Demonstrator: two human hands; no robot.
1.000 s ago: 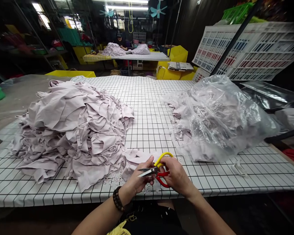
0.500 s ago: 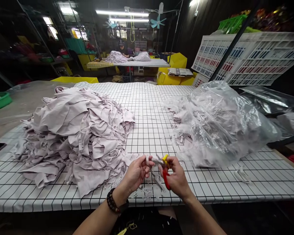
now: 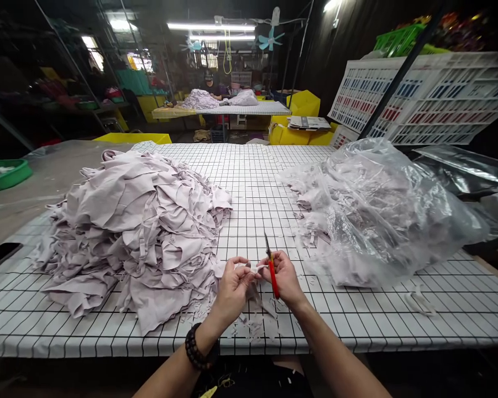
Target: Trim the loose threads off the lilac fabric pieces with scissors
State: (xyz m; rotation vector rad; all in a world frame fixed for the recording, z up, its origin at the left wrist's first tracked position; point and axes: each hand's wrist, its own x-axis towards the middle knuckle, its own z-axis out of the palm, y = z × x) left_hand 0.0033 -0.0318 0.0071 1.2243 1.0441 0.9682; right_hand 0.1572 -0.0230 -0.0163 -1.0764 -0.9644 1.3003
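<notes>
Over the front of the table, my left hand [image 3: 231, 290] is closed, pinching a small pale strap [image 3: 255, 270]. My right hand [image 3: 288, 279] holds red-handled scissors [image 3: 274, 279] against its palm, blades pointing up and away from the strap. Its thumb and fingertip meet at the strap's other end. Beneath both hands hangs or lies a strip of greyish-pink fabric [image 3: 255, 297], partly hidden by the fingers. Small cut scraps [image 3: 255, 327] are scattered below. On the left a big heap of pale pink garments [image 3: 149, 221] reaches close to my left hand.
A clear plastic bag [image 3: 377, 215] covers more garments at right, near a loose pale strip [image 3: 419, 301]. A phone [image 3: 0, 257] and a green basin [image 3: 6, 176] are at left. White crates [image 3: 423, 94] stand back right. Another person [image 3: 209, 83] sits behind the far table.
The scissors have swung from lying across the strap to pointing upward in my right hand. My right fingertips have come in to the strap, closer to my left hand.
</notes>
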